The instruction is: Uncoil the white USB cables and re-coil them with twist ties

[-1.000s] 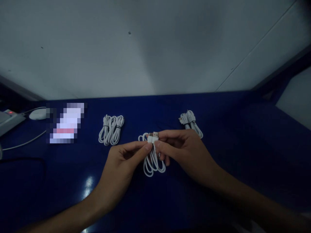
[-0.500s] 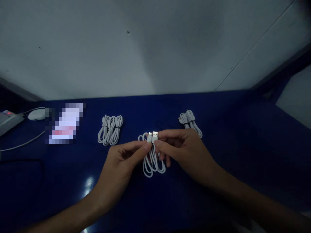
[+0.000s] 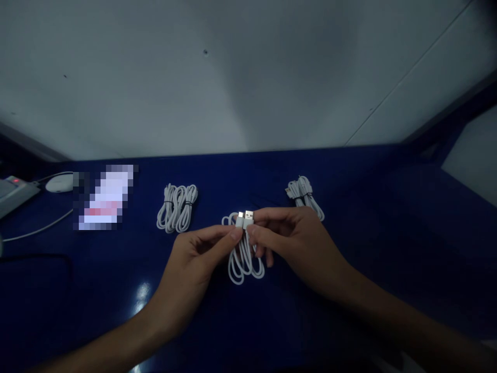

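Note:
Between my two hands is a coiled white USB cable (image 3: 244,259), its loops hanging below the fingers. My left hand (image 3: 198,261) pinches it near the smaller plug (image 3: 240,219). From the other side, my right hand (image 3: 297,241) grips it by the USB-A plug (image 3: 249,218). Both metal tips point away from me, side by side and almost touching. My fingers hide part of the coil. Left of my hands, white cable bundles (image 3: 176,208) lie fastened with black ties. Another tied white cable bundle (image 3: 305,197) rests just beyond my right hand.
A blue tabletop (image 3: 248,331) runs back to a grey wall (image 3: 233,93). At the left lie a blurred-out lit screen (image 3: 104,199), a white rounded device (image 3: 59,183), a power strip with a red light (image 3: 15,189) and loose cords.
Almost nothing differs. Both hands keep their hold on the cable and its two plugs; the whole view has shifted very slightly.

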The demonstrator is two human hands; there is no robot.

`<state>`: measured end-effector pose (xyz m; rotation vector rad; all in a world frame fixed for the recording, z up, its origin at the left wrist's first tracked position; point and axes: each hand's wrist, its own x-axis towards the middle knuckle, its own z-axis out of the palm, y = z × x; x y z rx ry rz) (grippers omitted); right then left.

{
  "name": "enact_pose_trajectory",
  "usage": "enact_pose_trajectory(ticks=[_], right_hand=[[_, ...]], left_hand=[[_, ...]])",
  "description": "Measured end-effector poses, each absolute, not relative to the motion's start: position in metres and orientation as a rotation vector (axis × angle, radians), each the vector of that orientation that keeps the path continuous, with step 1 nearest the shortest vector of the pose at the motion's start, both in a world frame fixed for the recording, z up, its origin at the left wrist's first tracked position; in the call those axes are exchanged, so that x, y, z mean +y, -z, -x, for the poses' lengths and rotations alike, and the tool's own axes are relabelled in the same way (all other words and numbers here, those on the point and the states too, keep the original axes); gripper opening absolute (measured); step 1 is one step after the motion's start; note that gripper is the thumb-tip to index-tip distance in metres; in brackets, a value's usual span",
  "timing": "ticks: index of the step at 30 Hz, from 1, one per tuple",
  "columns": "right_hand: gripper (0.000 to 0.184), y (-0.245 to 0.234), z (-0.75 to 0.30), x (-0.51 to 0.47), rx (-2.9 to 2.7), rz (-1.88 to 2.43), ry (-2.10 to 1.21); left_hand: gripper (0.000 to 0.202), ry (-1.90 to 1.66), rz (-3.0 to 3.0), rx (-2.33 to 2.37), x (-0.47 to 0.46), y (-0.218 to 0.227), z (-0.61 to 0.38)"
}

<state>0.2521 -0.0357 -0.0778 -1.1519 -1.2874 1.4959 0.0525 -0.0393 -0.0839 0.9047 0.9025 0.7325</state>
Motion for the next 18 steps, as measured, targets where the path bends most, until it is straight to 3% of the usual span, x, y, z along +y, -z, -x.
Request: enact_pose_trajectory(ticks=[11,18], right_hand=[[0.022,0.0788,-0.2526,-0.0354,-1.263,1.128,-1.527],[0.005,0.0777,-0.2519,-0.0362,-1.235,1.135,-1.542]], left_hand=[[0.025,-0.757,-0.903,0.899,-0.0389,0.0865,-0.0514],[0.022,-0.802,-0.858,0.903,-0.0390,0.0871,-0.0524]])
